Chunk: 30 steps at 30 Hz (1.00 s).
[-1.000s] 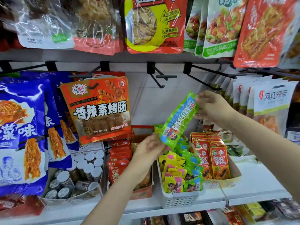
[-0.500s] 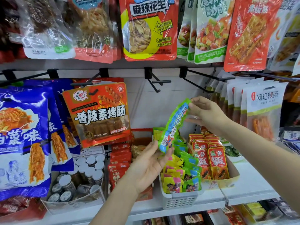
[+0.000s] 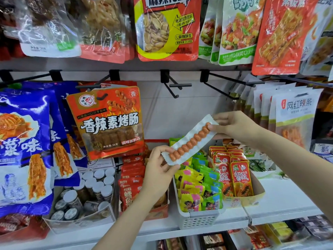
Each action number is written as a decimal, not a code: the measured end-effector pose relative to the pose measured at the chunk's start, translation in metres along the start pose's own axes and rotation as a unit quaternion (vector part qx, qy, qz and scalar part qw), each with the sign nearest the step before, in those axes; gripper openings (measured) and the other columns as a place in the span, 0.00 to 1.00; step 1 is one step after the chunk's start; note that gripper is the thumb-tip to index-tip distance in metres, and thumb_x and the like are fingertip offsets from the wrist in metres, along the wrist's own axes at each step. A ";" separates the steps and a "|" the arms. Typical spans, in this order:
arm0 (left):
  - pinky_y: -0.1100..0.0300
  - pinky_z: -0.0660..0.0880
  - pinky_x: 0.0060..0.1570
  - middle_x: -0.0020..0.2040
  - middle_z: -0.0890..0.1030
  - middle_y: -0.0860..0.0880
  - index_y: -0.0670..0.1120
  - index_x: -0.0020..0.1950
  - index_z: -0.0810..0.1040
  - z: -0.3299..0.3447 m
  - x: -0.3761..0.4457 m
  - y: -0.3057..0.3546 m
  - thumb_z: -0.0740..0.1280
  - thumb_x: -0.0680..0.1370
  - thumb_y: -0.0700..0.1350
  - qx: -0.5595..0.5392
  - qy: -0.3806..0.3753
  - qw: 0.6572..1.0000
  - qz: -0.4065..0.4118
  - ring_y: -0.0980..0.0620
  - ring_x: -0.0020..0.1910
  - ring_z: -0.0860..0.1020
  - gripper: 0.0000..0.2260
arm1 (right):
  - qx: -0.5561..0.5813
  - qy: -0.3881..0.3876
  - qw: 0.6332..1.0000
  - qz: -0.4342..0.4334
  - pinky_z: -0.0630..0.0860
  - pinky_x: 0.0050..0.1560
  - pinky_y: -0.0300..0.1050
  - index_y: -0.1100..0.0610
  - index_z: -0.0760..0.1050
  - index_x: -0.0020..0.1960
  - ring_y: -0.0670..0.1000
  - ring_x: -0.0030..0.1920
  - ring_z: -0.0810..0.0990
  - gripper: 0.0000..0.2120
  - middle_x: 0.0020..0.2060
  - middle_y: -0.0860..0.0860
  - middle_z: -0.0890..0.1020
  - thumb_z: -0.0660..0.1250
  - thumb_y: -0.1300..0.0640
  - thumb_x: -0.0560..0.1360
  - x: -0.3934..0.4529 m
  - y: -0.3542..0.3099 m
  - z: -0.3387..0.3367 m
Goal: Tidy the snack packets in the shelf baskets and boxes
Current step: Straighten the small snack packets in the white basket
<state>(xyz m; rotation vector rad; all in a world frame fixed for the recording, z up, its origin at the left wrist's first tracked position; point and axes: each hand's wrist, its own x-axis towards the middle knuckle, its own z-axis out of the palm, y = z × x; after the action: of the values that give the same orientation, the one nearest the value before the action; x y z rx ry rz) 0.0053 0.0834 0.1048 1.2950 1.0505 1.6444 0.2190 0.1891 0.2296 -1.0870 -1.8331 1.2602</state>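
- Holding one long packet [image 3: 189, 141] stretched between my two hands, above the white basket [image 3: 198, 220]; it slants from 7 o'clock up to 1 o'clock.
- Packet's clear back faces me: a white strip with a row of orange round pieces down its middle.
- My left hand [image 3: 160, 170] pinches the lower end, thumb on the near face, fingers curled behind the crimped edge.
- My right hand [image 3: 234, 125] pinches the upper end, fingertips closed on the crimped edge, arm coming in from 4 o'clock.
- Basket sits on the shelf [image 3: 281, 201] at 6 o'clock of the packet, filled with small green and yellow packets [image 3: 198, 193] standing in rows.
- Cardboard box [image 3: 255, 193] touches the basket at its 3 o'clock; red packets [image 3: 232, 175] stand upright in it.
- At 9 o'clock of the basket, a box of red pouches [image 3: 131, 184], partly behind my left wrist.
- Further to 9 o'clock, a clear tray of white-capped jars [image 3: 93, 188].
- Orange bag [image 3: 106, 121] hangs from a peg at 10 o'clock of my left hand; blue bags [image 3: 25, 147] hang beside it at the left edge.
- White bags [image 3: 295, 112] hang at 3 o'clock of my right hand.
- Bare black peg [image 3: 176, 85] sticks out at 12 o'clock, above the packet.
- Upper row of hanging bags at the top edge; peanut bag [image 3: 167, 27] at 12 o'clock.
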 end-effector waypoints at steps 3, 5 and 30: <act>0.63 0.79 0.48 0.54 0.79 0.53 0.47 0.57 0.67 0.005 0.006 -0.002 0.70 0.71 0.24 0.003 0.047 0.998 -0.047 0.57 0.53 0.82 0.24 | -0.016 0.007 1.000 -0.026 0.81 0.42 0.37 0.59 0.81 0.52 0.51 0.47 0.86 0.07 0.46 0.54 0.87 0.71 0.62 0.74 0.000 0.000 -0.001; 0.61 0.80 0.46 0.59 0.78 0.48 0.45 0.64 0.67 0.008 0.009 0.001 0.72 0.72 0.31 -0.087 0.081 0.986 -0.114 0.54 0.53 0.82 0.25 | -0.002 0.006 0.999 -0.053 0.80 0.42 0.34 0.57 0.82 0.52 0.48 0.46 0.86 0.07 0.45 0.51 0.87 0.70 0.63 0.75 -0.002 0.000 -0.001; 0.56 0.79 0.52 0.57 0.81 0.54 0.54 0.61 0.73 0.000 0.041 -0.008 0.75 0.74 0.43 0.171 0.012 0.985 -0.008 0.58 0.54 0.80 0.20 | -0.087 0.025 0.993 -0.071 0.81 0.38 0.36 0.53 0.82 0.49 0.48 0.42 0.86 0.05 0.44 0.54 0.87 0.70 0.60 0.74 -0.001 0.001 -0.010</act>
<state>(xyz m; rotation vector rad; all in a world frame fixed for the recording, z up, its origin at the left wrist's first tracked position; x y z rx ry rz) -0.0009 0.1238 0.1110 1.4826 1.4005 1.5148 0.2283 0.1926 0.2314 -1.0483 -1.9745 0.9972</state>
